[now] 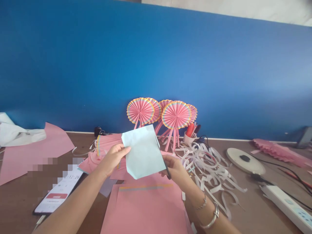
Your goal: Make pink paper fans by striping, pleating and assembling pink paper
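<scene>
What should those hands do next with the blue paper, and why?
Probably snip the right edge of the light blue paper: the left hand holds it up, and the right hand grips black-handled scissors at that edge.

1 phone (57, 196), 1 power strip (286, 206), blue partition (156, 58)

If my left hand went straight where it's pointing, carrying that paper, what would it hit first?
Probably the pink pleated fans in front of the blue wall: your left hand, pinching the pale blue sheet, points forward and right toward them. Depth is unclear, so I can't say which.
</scene>
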`<control>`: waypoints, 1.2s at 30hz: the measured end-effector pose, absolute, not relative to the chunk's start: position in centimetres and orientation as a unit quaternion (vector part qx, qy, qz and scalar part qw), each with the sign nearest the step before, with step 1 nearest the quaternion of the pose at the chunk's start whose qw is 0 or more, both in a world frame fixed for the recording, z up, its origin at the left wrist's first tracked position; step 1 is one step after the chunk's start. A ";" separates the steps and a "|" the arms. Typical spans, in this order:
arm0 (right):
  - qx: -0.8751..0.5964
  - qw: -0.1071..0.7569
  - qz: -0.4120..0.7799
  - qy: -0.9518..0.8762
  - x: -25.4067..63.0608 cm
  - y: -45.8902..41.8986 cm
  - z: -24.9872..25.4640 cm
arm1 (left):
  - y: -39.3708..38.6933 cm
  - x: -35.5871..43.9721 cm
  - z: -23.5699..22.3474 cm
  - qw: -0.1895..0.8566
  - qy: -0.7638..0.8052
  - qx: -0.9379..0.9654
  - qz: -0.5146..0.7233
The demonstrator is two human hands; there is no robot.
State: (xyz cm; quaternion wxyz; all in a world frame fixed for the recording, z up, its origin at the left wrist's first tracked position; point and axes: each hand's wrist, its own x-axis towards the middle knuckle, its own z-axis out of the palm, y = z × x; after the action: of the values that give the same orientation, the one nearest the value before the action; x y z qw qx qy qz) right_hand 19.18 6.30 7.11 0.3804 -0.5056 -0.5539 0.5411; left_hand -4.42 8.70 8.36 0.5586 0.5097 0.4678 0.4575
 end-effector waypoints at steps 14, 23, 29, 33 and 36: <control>-0.508 0.393 0.543 -0.541 19.2 6.5 6.7 | 8.7 -4.5 8.2 0.554 0.482 0.496 0.463; -0.505 0.399 0.538 -0.545 19.3 6.7 6.3 | 8.6 -4.4 8.4 0.557 0.481 0.498 0.459; -0.500 0.393 0.533 -0.558 19.3 6.8 6.0 | 8.7 -4.6 8.1 0.559 0.485 0.501 0.449; -0.494 0.400 0.531 -0.561 19.2 6.7 6.2 | 8.8 -4.6 7.6 0.572 0.471 0.523 0.422; -0.492 0.403 0.531 -0.560 19.2 6.7 6.3 | 8.8 -4.6 7.3 0.583 0.462 0.531 0.406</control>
State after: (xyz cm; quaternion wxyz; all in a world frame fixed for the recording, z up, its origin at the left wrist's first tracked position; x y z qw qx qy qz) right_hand 19.22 6.74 6.26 0.4033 -0.4916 -0.5601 0.5310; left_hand -4.61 8.81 7.27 0.5826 0.5312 0.4620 0.4062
